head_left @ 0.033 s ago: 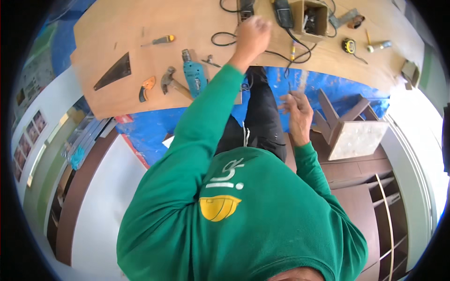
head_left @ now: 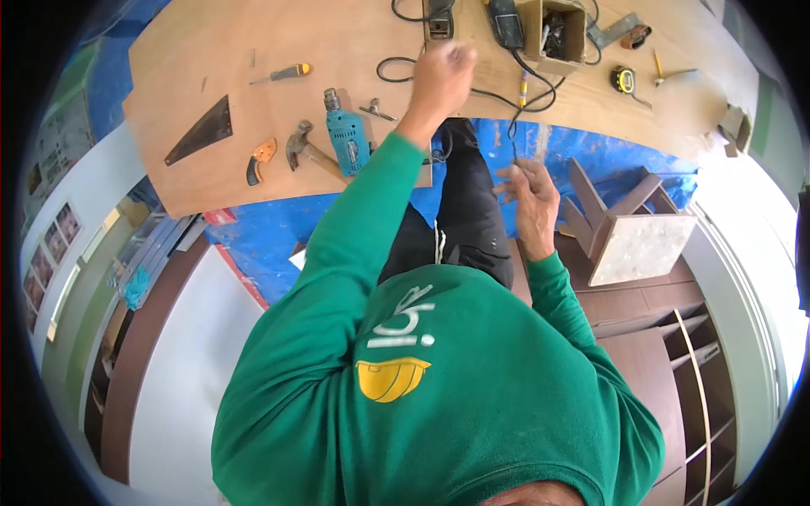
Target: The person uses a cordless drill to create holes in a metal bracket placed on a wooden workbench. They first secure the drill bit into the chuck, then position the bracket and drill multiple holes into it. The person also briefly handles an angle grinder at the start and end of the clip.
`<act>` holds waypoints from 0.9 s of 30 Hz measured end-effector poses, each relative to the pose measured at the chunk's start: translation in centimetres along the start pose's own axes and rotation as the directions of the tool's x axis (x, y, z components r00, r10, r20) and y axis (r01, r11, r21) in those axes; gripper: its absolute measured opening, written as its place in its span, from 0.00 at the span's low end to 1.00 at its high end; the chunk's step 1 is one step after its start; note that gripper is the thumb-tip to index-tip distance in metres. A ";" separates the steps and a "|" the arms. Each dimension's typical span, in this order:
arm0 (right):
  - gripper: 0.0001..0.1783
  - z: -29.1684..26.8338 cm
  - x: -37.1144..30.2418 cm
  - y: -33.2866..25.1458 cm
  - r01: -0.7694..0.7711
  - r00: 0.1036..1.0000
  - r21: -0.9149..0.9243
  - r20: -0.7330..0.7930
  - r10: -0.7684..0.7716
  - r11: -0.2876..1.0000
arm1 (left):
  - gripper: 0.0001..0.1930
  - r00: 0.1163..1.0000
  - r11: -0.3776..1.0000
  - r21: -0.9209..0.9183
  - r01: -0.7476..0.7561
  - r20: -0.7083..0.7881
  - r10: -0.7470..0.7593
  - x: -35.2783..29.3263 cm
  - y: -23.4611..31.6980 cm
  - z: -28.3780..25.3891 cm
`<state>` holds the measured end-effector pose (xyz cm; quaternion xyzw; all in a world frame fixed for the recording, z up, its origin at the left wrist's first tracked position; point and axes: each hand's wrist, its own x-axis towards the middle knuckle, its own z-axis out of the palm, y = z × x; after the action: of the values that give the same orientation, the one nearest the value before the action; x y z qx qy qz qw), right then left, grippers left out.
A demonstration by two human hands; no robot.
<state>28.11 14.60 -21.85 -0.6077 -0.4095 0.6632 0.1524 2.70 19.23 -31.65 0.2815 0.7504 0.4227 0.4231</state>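
Well, closest in, filling the lower middle of the frame, is the person's green sweatshirt (head_left: 498, 354). Right of centre, the right hand (head_left: 533, 201) is raised with fingers part curled; a thin dark piece (head_left: 515, 150) shows at its fingertips, though at this blur I can't tell whether it is gripped or is cord passing behind. A blue sheet (head_left: 564, 142) lies beyond that hand, and an upturned stool (head_left: 643, 250) sits to its right. At upper centre the left hand (head_left: 445, 80) is bunched over the near edge of the bench (head_left: 329, 34), its gap narrow; whether anything is inside cannot be told. Left of it a teal drill (head_left: 348, 142) lies on its side, with a small T-shaped metal piece (head_left: 376, 110) between them and a hammer (head_left: 298, 142) just beside the drill. Toward the upper left are a screwdriver (head_left: 293, 72) and a dark triangular blade (head_left: 202, 131); at the upper right, a tape measure (head_left: 623, 80) and an open box (head_left: 561, 66) of dark bits. As for progress, I'd judge it early or between steps: the tools are out and within reach, but drill and hammer lie unheld and no joined or finished piece shows on the bench; how much is left can't be read.
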 end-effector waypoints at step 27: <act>0.21 22.9 -21.8 -3.8 0.301 0.901 0.188 0.265 -0.344 0.935 | 0.06 0.953 0.758 -0.635 0.152 0.296 0.057 -28.5 5.5 -27.7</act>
<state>10.37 -6.45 -5.93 -0.4135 -0.4741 0.7392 0.2406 -7.27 -11.32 -7.63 0.1583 0.4911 0.5984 0.6130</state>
